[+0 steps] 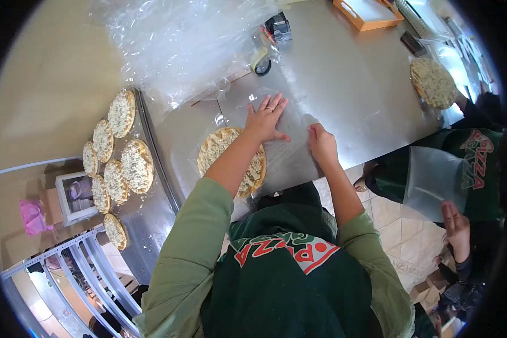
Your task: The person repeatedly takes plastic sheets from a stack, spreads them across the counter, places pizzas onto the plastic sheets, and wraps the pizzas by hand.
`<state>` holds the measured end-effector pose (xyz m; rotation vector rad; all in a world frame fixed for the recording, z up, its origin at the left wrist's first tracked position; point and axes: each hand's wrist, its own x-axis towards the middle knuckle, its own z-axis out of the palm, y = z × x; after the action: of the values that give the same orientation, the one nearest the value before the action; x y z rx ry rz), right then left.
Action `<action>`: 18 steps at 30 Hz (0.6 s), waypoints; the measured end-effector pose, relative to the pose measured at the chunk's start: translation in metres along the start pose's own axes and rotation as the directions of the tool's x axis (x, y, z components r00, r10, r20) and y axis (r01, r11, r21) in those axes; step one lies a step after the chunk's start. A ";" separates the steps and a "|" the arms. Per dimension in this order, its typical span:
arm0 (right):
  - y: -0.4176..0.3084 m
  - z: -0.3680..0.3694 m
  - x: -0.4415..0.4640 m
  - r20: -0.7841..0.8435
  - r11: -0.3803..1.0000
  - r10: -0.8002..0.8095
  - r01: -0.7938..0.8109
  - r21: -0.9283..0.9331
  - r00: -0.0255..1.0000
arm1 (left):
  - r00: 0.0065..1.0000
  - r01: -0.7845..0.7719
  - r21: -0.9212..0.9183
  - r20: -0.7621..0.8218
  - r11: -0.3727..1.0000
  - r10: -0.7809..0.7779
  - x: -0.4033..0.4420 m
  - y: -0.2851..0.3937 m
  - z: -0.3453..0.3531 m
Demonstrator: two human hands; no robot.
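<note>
A round pizza (219, 147), covered in crumbled white cheese, lies on the metal table partly hidden by my left forearm. Clear plastic bag (292, 112) film spreads around it and to its right; whether the pizza is fully inside the bag I cannot tell. My left hand (266, 119) presses flat on the film just past the pizza, fingers spread, a ring on one finger. To the right, my right hand (323, 144) is closed in a pinch at the bag's edge, near the table's front edge.
Several cheese-topped pizzas (136, 166) rest at the left. A heap of clear plastic bags (174, 45) lies at the back, beside a tape roll (262, 66). At right, a co-worker holds a pizza (434, 83) and a clear bag (434, 180). An orange tray (369, 17) stands behind.
</note>
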<state>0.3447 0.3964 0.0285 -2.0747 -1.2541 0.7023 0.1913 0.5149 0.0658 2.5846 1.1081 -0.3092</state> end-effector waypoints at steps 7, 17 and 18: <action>0.008 -0.014 0.016 0.069 0.972 0.131 -0.142 0.189 0.989 | 0.970 0.152 0.087 0.177 0.985 -0.166 0.022 0.009 -0.026; -0.060 -0.045 -0.002 -0.021 0.970 -0.065 0.068 0.232 0.998 | 0.700 -0.253 -0.169 -0.712 0.953 0.059 -0.139 -0.071 -0.007; -0.079 -0.046 -0.012 -0.026 0.963 -0.161 0.163 0.214 0.987 | 0.778 -0.189 -0.216 -0.628 0.958 0.012 -0.154 -0.076 0.013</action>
<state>0.3261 0.4045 0.1187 -1.7766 -1.2670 0.7197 0.0301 0.4568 0.0870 2.5273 1.0898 0.7384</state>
